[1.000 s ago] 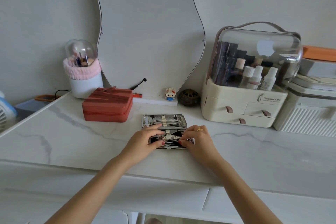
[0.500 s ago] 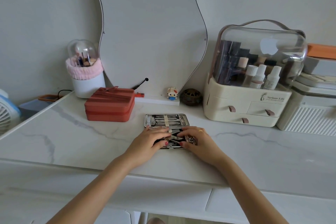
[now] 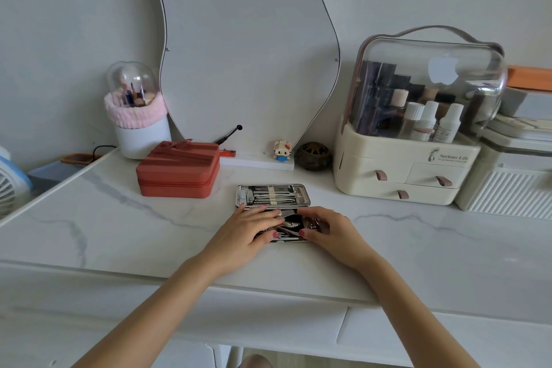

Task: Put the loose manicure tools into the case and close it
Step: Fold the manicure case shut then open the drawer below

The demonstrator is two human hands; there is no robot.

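The manicure case [image 3: 273,195] lies open on the white marbled desk [image 3: 119,227], near its front edge and roughly in the middle. Its far half lies flat with a row of metal tools [image 3: 270,194] strapped in under a pale band. The near half is mostly covered by both hands. The left hand [image 3: 249,233] rests palm down over the left part of that half, its fingers [image 3: 265,215] stretched fairly straight across the tools and pressing on them, with the thumb lying along the near edge. The right hand [image 3: 330,225] sits over the right part, its fingers [image 3: 310,212] bent and its thumb tip against the tools; whether it pinches one of them or only presses cannot be told. Between the two hands a few loose metal pieces [image 3: 291,222] show against the black lining, lying at a slant. Left of the case and well apart stands a closed red zip box [image 3: 179,170]. Behind the case a wavy-edged mirror [image 3: 248,48] leans against the wall, and a cream cosmetics organiser [image 3: 418,128] with a clear domed lid stands to the right.
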